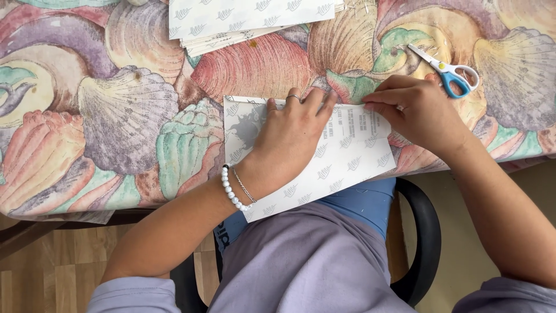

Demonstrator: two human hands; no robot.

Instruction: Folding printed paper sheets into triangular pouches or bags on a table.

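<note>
My left hand (289, 136) lies flat on the white paper sheet (324, 168), palm down and fingers spread, holding nothing, only pressing. My right hand (420, 110) pinches the sheet's far edge between fingertips and thumb, so that grip is closed on the paper. The sheet lies at the near edge of the tabletop (116, 116), its near corner hanging over my lap. It looks light, thin and limp, likely to crease or slide on the shell-patterned cloth, so I judge it best held flat under a palm and taken by an edge. A stack of similar sheets (249, 20) lies at the far side; blue-handled scissors (452, 72) lie just beyond my right hand. I see no containers here.
</note>
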